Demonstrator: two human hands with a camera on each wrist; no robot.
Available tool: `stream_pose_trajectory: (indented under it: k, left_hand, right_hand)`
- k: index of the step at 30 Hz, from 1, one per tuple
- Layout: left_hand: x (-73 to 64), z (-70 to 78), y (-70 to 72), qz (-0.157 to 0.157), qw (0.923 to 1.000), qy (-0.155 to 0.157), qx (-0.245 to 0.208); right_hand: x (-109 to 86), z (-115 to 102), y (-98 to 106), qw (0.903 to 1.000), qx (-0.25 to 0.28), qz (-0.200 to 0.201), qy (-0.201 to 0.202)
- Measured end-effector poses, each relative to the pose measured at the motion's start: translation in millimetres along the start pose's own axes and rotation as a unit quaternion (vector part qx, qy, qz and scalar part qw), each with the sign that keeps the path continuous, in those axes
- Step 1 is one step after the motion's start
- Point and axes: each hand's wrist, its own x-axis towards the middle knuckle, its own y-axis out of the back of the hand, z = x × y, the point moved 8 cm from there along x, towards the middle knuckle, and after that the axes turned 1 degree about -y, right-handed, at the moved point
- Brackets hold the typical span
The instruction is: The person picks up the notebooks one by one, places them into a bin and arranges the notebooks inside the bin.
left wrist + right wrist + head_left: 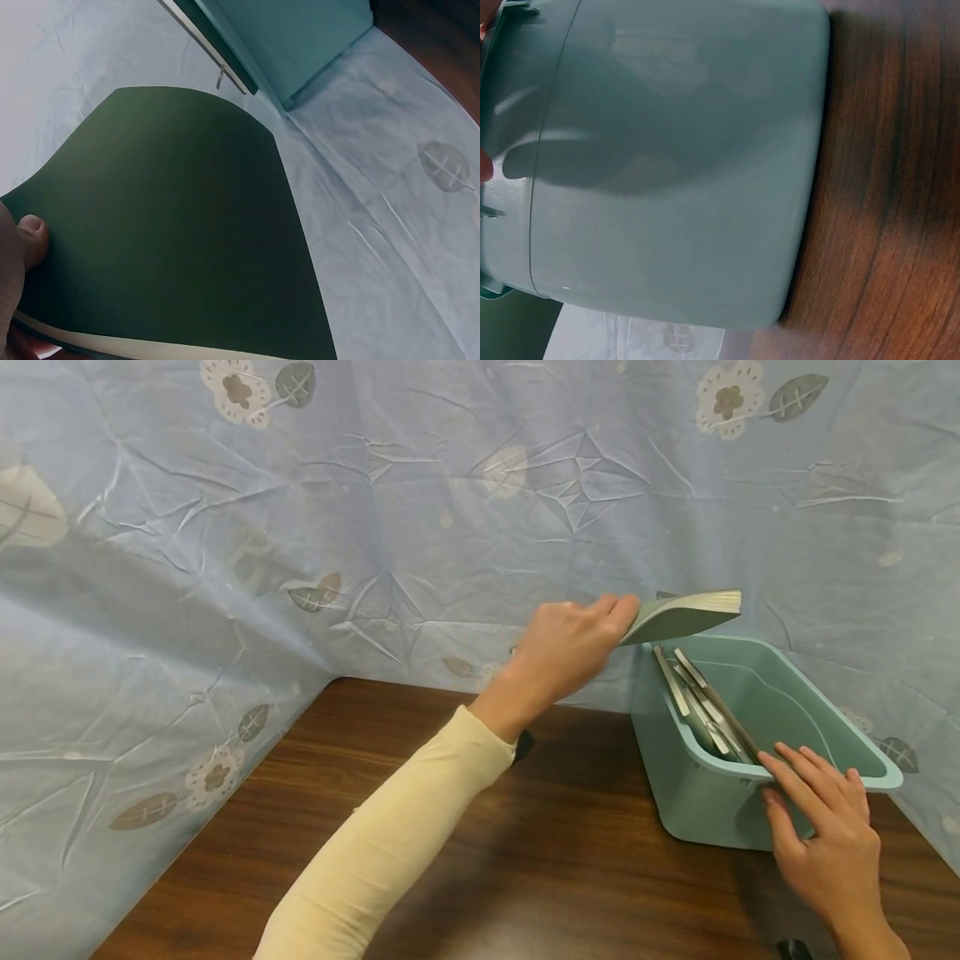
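A green softcover book with pale page edges is held in my left hand, above the left back corner of a light green plastic bin. Seen from the left wrist, its dark green cover curves away from the thumb. My right hand grips the bin's near rim, fingers over the edge and thumb on the outside wall. From the right wrist, the thumb tip shows beside the outer wall. Several thin books stand along the bin's left inner side.
The bin stands on a dark brown wooden table, at its right side. Behind and to the left hangs a wrinkled grey-blue cloth with flower and leaf prints, right at the table's edges.
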Motion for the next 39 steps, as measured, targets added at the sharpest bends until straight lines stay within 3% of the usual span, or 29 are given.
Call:
stream_pose_trajectory:
  k: [11,21,30,39]
  left_hand:
    - [15.4,26.5,-4.3,-0.004,0.9986,-0.050,0.014]
    - [22.3,40.3,-10.3,0.000,0.9961,-0.084,0.026]
    - [25.6,57.2,-23.4,-0.083,0.9903,-0.105,0.037]
    - [26.0,51.8,-32.7,-0.172,0.9804,-0.095,0.019]
  right_hand:
    - [-0.4,-1.0,0.2,0.9999,0.006,0.006,0.007]
    - [1.8,-2.1,-0.1,0.9999,0.005,0.009,0.011]
    - [1.7,-3.3,1.6,0.9999,0.001,0.006,0.012]
    - [0.2,-2.3,1.4,1.0000,-0.004,-0.001,0.005]
